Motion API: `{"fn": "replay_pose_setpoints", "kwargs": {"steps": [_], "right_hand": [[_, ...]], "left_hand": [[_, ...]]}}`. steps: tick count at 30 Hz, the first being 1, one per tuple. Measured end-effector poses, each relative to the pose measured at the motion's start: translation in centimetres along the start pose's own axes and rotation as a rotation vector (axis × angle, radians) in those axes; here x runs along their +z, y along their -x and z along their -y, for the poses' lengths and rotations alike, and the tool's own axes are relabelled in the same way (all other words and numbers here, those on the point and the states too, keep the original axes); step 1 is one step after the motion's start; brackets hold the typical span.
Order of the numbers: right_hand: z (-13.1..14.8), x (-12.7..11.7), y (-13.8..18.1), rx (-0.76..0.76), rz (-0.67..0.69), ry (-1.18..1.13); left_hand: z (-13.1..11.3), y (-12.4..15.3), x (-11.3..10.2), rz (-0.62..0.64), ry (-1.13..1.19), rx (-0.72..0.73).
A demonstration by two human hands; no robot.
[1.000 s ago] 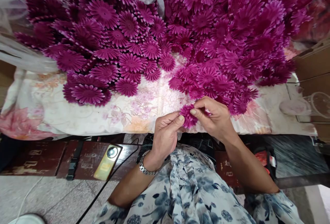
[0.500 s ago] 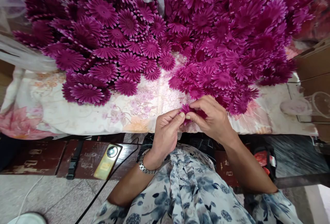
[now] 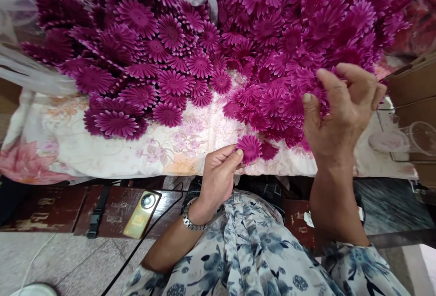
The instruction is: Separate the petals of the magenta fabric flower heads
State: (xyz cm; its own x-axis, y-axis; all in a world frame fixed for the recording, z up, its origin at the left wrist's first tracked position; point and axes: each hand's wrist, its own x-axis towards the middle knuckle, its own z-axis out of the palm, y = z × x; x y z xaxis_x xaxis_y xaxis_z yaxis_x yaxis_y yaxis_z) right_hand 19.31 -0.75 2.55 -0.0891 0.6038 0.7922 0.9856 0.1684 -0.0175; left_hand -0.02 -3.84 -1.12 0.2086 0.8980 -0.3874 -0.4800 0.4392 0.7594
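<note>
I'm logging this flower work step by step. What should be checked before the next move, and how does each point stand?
1. Left hand pinches one magenta flower: ok.
2. Right hand over the right flower pile: ok.
3. Right hand's grip holds a flower: cannot tell.
4. Held flower apart from the pile: ok.
5. Bare floral cloth beside the left hand: ok.

Craft workshop: heaps of magenta fabric flowers cover the cloth-covered table.
</note>
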Motion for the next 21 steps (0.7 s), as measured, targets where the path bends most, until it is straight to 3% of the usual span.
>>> {"fn": "replay_pose_setpoints", "kwargs": {"steps": [2, 6, 8, 14, 18, 21], "right_hand": [[0.5, -0.3, 0.1, 0.006, 0.093, -0.112], [3.9, -0.1, 2.2, -0.055, 0.407, -0.575], [5.1, 0.2, 3.2, -0.024, 0.465, -0.666], [5.3, 0.6, 3.5, -0.015, 0.402, -0.629], [3.2, 0.7, 1.6, 0.027, 0.153, -0.345], [1.7, 0.7, 0.0, 0.089, 0.149, -0.207]], "left_hand": [[-0.1, -0.1, 0.1, -0.012, 0.008, 0.001], [-0.1, -0.1, 0.2, 0.003, 0.005, 0.01], [0.1, 0.0, 0.1, 0.021, -0.007, 0.002], [0.9, 0.2, -0.4, 0.059, -0.055, 0.065], [0.5, 0.3, -0.1, 0.01, -0.051, 0.074], [-0.2, 0.2, 0.2, -0.021, 0.004, 0.011]]}}
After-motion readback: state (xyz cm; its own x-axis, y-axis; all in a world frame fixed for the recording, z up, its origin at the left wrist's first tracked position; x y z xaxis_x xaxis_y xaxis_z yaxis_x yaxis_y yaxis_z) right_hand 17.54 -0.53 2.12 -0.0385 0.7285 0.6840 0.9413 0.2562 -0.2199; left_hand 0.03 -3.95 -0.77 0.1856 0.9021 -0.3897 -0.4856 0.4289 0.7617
